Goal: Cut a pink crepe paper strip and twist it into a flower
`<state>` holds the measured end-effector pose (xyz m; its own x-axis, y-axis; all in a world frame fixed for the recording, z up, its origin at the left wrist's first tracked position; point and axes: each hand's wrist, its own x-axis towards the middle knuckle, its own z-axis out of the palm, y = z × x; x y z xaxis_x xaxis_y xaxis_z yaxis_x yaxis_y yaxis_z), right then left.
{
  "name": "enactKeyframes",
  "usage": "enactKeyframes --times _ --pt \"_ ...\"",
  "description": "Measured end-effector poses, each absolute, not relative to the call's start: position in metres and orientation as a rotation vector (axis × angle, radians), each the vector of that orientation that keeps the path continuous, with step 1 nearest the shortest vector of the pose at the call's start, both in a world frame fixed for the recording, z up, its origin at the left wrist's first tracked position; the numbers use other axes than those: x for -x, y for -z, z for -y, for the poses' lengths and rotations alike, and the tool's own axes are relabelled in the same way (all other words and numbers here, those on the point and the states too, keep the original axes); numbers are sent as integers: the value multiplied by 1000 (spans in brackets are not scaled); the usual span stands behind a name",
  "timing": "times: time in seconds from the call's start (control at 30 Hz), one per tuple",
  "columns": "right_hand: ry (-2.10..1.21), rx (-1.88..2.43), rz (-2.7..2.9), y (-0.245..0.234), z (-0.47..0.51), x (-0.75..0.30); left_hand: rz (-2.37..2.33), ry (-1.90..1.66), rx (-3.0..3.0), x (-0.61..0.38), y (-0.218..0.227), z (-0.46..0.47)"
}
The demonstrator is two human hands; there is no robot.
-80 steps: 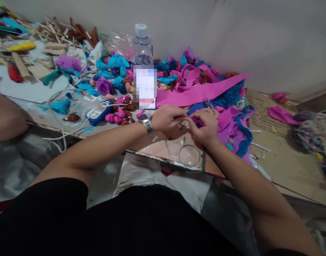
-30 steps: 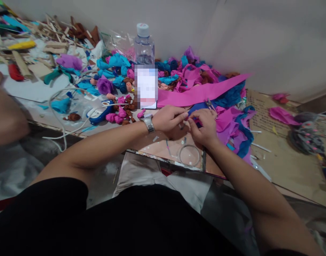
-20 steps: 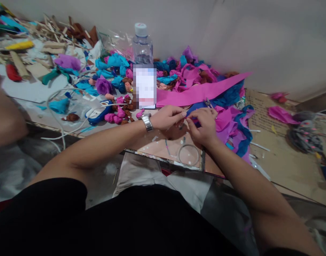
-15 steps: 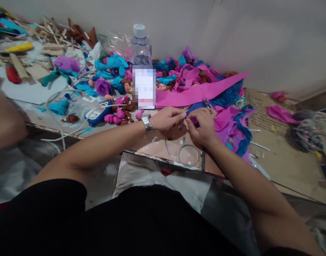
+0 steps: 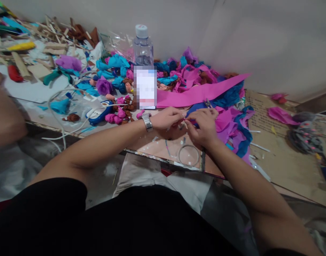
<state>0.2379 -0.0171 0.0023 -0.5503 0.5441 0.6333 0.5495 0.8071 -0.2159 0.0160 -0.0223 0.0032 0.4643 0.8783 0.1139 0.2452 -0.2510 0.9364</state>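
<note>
My left hand (image 5: 168, 118), with a metal watch (image 5: 147, 122) on its wrist, is closed in a pinch. Close against its fingertips, my right hand (image 5: 203, 124) also has its thumb and fingers pressed together. A tiny pinkish bit shows between the fingertips, too small to name. Behind both hands lies a long pink crepe paper strip (image 5: 200, 93). Pliers (image 5: 208, 103) rest near the right knuckles, by a blue patch. Below the hands, a thin ring, perhaps a tape roll (image 5: 188, 155), lies at the table's front edge.
A phone (image 5: 147, 89) stands before a plastic bottle (image 5: 143, 46). Crumpled coloured paper (image 5: 115, 64) and wood scraps (image 5: 56, 35) crowd the back and left. A white cable (image 5: 54, 103) loops near a blue device (image 5: 99, 113). Cardboard (image 5: 288, 153) lies right. Another person's arm (image 5: 9, 110) is at left.
My hands stay together at the same spot, with only slight finger movement. The view has shifted a little. The paper strip and other things lie as before.
</note>
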Motion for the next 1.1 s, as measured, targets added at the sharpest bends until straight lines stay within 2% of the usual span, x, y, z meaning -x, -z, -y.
enactKeyframes --times 1.1 --pt "-91 873 2246 2 14 -240 -927 -743 -1597 -16 -13 22"
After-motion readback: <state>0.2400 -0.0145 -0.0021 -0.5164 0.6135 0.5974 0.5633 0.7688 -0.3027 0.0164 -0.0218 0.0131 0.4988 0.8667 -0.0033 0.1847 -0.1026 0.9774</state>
